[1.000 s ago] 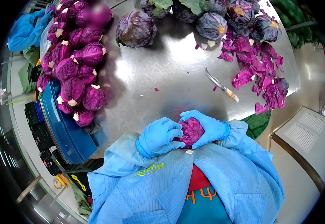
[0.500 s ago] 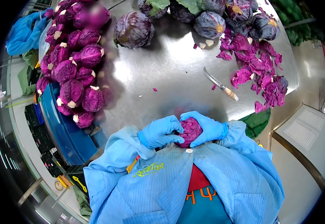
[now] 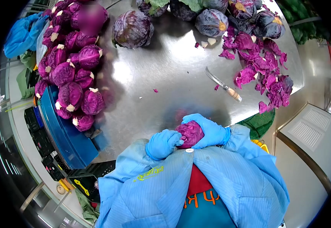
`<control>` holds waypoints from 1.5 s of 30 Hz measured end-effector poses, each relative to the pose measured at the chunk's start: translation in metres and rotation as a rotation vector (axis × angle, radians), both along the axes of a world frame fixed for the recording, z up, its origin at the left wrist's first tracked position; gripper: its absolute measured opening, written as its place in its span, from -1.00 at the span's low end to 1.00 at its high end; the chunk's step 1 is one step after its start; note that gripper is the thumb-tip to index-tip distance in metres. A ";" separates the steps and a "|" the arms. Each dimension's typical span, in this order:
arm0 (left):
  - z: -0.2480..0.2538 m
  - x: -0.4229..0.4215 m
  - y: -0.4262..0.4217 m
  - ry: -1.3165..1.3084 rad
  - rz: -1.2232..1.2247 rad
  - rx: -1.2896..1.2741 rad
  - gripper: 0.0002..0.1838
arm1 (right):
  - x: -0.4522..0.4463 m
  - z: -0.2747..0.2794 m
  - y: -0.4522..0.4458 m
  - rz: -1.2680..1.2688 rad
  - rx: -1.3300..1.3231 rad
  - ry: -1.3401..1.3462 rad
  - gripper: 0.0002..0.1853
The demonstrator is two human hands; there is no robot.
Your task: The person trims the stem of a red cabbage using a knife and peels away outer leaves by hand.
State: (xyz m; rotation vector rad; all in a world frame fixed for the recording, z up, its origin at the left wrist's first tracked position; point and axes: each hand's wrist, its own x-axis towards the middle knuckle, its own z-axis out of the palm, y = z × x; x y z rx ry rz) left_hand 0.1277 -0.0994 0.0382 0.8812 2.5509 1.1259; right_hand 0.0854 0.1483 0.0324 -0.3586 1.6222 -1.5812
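Note:
Close to my chest, at the table's near edge, is a small purple red cabbage with crinkled leaves. My right hand, in a blue glove, wraps around its right side and top. Against the cabbage's left edge, my left hand is closed, its gloved fingers curled and pressed together at the leaves. Its fingertips are partly hidden, and I cannot see whether a loose leaf is between them. A curved knife with a wooden handle lies on the steel table, away from both hands.
Trimmed red cabbages are piled at the left, above a blue bin. Untrimmed dark cabbages stand along the far side. Loose purple leaves cover the right end. A green net hangs beyond the right edge.
My left hand has drawn slightly down and left, its fingers curling from spread around the cabbage to closed at its edge. The right hand keeps its hold.

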 end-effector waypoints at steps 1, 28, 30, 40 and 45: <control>0.001 0.005 -0.001 0.001 0.027 0.009 -0.66 | 0.001 0.001 0.000 0.002 0.009 0.024 0.00; 0.015 -0.064 0.053 -0.924 0.323 1.321 0.27 | -0.039 0.054 0.029 -0.391 0.036 0.562 0.26; 0.019 -0.068 0.048 -0.729 0.352 1.191 0.30 | -0.038 0.068 0.031 -0.350 0.049 0.557 0.19; 0.032 -0.057 0.037 -0.611 0.379 0.991 0.32 | -0.039 0.080 0.020 -0.265 0.167 0.781 -0.40; 0.033 -0.052 0.042 -0.673 0.432 1.032 0.27 | -0.032 0.086 0.013 -0.362 0.263 0.886 -0.57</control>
